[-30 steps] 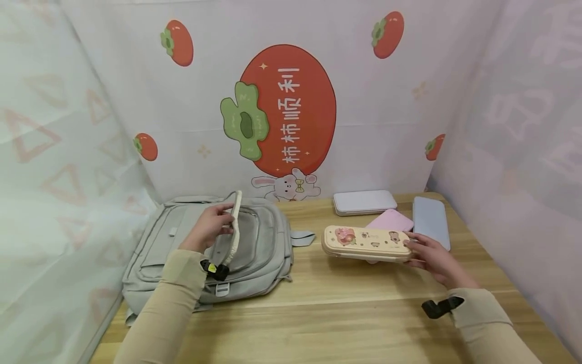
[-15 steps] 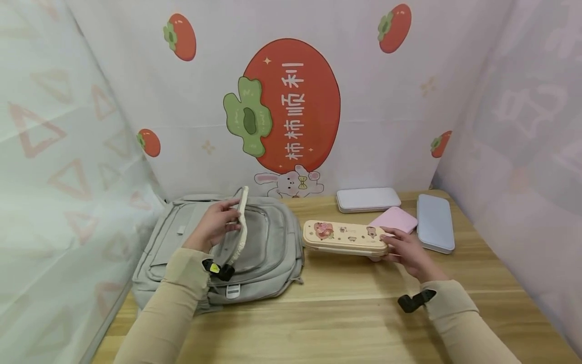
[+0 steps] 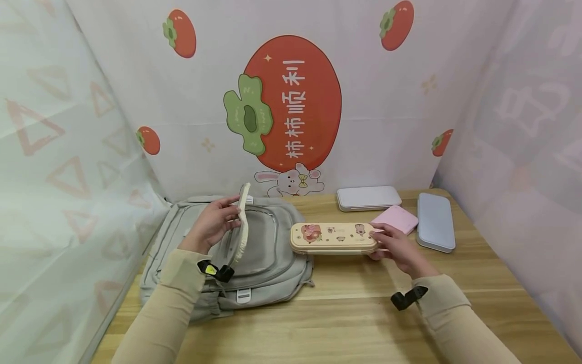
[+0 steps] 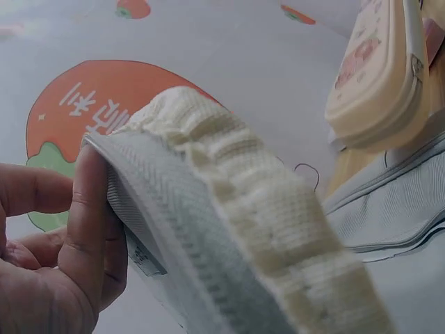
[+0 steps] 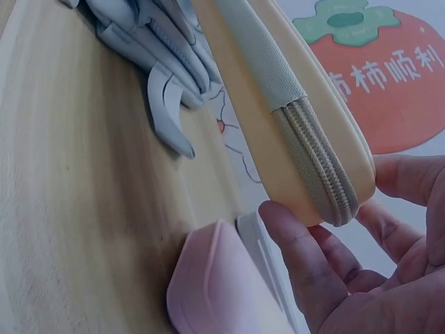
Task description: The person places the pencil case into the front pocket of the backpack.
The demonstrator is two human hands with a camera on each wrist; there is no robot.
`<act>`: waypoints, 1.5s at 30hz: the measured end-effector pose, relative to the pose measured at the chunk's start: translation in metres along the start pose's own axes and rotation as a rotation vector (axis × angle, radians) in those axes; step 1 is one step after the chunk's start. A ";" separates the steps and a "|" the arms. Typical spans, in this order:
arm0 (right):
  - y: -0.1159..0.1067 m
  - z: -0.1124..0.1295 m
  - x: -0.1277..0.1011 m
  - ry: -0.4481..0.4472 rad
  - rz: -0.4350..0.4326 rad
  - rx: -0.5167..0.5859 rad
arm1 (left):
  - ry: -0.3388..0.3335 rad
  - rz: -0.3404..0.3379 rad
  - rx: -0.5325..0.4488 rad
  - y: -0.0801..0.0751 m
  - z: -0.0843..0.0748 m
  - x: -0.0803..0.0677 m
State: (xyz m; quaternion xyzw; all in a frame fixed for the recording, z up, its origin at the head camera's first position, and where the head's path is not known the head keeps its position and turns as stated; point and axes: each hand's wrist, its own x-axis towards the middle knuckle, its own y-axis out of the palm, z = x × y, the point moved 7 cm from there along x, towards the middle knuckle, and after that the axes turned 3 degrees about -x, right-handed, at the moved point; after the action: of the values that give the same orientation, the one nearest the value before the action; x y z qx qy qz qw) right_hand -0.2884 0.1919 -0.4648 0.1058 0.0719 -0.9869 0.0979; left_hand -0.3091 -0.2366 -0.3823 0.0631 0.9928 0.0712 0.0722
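A grey backpack (image 3: 293, 258) lies on the table at the left. My left hand (image 3: 212, 225) pinches a raised flap (image 3: 243, 227) of it, holding it up on edge. In the left wrist view this flap shows a zipper-like strip beside a gathered cream edge (image 4: 271, 209). My right hand (image 3: 400, 248) grips the right end of a cream pencil case (image 3: 334, 236) decorated with small cartoon prints, held above the table with its left end near the backpack's right side. The right wrist view shows its zipper (image 5: 320, 163) and the thumb and fingers around that end.
Behind the right hand lie a pink case (image 3: 395, 219), a white case (image 3: 369, 198) and a blue-grey case (image 3: 435, 222). Printed cloth walls (image 3: 382, 131) bound the table (image 3: 345, 323) at the back and sides.
My right hand has carried the cream pencil case leftward, from in front of the pink case to the backpack's right edge. The left hand still holds the flap up.
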 end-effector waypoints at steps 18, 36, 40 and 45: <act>0.035 0.012 0.008 -0.014 0.027 0.001 | 0.020 0.043 -0.005 -0.017 -0.002 -0.008; 0.064 0.005 0.017 -0.004 -0.018 0.013 | 0.030 0.040 -0.077 -0.025 -0.004 -0.016; 0.071 0.004 0.019 0.000 -0.024 0.025 | 0.033 0.045 -0.097 -0.027 -0.004 -0.018; 0.085 0.006 0.024 0.004 -0.008 0.032 | 0.031 0.042 -0.099 -0.026 -0.005 -0.021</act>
State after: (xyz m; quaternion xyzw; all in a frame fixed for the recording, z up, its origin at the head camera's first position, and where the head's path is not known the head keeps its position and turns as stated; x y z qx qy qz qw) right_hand -0.2946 0.1046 -0.4749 0.1091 0.0567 -0.9881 0.0921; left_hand -0.2922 -0.2659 -0.3790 0.0792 0.9876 0.1225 0.0582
